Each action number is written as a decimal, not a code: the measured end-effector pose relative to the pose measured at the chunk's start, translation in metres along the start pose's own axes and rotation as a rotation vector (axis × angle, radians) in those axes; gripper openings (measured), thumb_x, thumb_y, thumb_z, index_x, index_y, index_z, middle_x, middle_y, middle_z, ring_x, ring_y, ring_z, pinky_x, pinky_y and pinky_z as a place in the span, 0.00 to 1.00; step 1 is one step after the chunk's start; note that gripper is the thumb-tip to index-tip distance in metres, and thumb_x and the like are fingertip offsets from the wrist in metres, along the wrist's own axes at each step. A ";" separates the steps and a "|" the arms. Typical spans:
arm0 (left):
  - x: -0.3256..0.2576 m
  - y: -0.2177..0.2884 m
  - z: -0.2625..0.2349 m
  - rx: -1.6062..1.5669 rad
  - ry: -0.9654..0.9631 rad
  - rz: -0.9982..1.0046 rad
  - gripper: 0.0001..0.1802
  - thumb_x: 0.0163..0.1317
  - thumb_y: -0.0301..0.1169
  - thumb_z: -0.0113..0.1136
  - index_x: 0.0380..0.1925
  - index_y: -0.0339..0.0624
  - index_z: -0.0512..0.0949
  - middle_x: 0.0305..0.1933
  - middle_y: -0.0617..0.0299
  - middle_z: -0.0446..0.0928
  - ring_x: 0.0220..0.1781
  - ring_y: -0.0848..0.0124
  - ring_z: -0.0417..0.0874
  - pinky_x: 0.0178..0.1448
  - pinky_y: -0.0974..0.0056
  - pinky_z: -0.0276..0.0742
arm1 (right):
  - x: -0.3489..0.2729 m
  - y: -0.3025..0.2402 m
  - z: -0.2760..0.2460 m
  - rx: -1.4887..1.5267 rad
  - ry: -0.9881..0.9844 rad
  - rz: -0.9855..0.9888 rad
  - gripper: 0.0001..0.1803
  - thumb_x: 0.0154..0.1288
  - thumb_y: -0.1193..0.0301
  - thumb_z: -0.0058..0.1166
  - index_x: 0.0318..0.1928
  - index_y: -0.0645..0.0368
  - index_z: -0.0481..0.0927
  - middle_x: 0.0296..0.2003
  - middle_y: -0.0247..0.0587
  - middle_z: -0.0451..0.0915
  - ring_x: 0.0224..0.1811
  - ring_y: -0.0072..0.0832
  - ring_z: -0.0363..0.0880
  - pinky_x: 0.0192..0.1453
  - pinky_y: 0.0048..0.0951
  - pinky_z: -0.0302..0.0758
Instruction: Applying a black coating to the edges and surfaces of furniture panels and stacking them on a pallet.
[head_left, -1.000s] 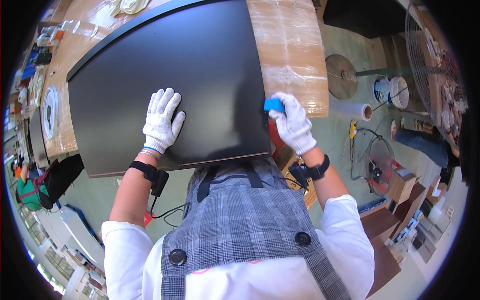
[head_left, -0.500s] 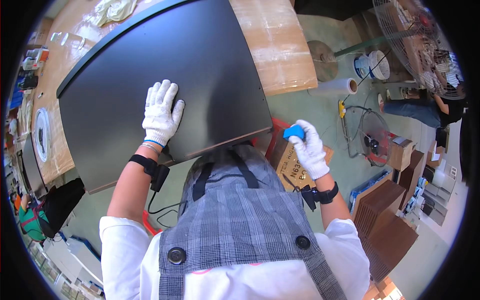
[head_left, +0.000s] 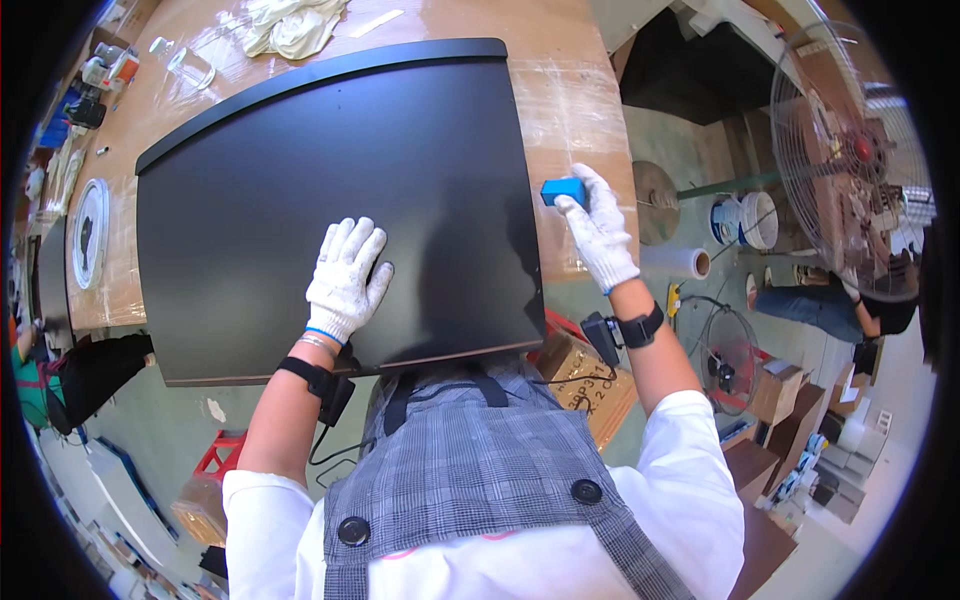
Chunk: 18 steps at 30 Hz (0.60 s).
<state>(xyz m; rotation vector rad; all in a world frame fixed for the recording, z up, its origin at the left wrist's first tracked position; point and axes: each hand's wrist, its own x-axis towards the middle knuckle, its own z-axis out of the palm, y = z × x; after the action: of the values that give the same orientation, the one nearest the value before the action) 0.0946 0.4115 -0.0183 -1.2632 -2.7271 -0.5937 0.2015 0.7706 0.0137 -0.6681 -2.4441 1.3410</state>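
A large dark panel (head_left: 300, 190) with a raised strip (head_left: 330, 80) along its far edge lies on the table in front of me. My left hand (head_left: 345, 272), in a white knit glove, rests flat on the panel near its front edge, fingers stretched out. Just off the panel's right edge, my gloved right hand (head_left: 598, 222) grips a small blue block (head_left: 563, 192) between thumb and fingers. The block is held above the wrapped tabletop and its exact kind does not show.
The table (head_left: 575, 120) is covered in film-wrapped brown board. On it lie a crumpled cloth (head_left: 295, 28), a clear bottle (head_left: 190, 65) and a round white-rimmed piece (head_left: 91, 232). To the right stand large fans (head_left: 850, 150), a bucket (head_left: 757, 220) and a film roll (head_left: 690, 262). Another person (head_left: 815, 308) is beyond.
My right hand has moved forward with the blue block, up beside the panel's right edge. My left hand stays on the panel. The view has shifted and the panel appears turned straighter.
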 end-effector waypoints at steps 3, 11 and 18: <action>0.004 0.000 -0.002 -0.008 -0.024 -0.008 0.27 0.59 0.38 0.66 0.59 0.44 0.77 0.67 0.50 0.73 0.71 0.45 0.69 0.77 0.43 0.58 | 0.038 0.010 0.012 -0.087 -0.071 -0.163 0.27 0.65 0.75 0.60 0.65 0.60 0.73 0.55 0.51 0.79 0.58 0.43 0.79 0.65 0.37 0.74; 0.009 0.001 -0.005 0.000 -0.098 -0.061 0.28 0.57 0.38 0.66 0.59 0.46 0.78 0.67 0.51 0.73 0.72 0.46 0.68 0.78 0.43 0.59 | 0.115 0.025 0.039 -0.212 -0.062 -0.373 0.25 0.66 0.74 0.59 0.64 0.59 0.73 0.53 0.55 0.79 0.55 0.52 0.79 0.60 0.43 0.76; 0.010 0.001 -0.005 -0.005 -0.136 -0.083 0.28 0.56 0.37 0.66 0.59 0.46 0.78 0.68 0.50 0.73 0.73 0.46 0.68 0.79 0.44 0.58 | 0.085 0.018 0.018 -0.249 -0.180 -0.432 0.24 0.65 0.76 0.60 0.61 0.59 0.73 0.50 0.52 0.79 0.53 0.49 0.80 0.58 0.40 0.77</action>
<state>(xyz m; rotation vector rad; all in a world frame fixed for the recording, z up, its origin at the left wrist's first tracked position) 0.0881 0.4168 -0.0108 -1.2410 -2.9025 -0.5417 0.1258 0.8100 -0.0095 -0.0527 -2.7162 0.9729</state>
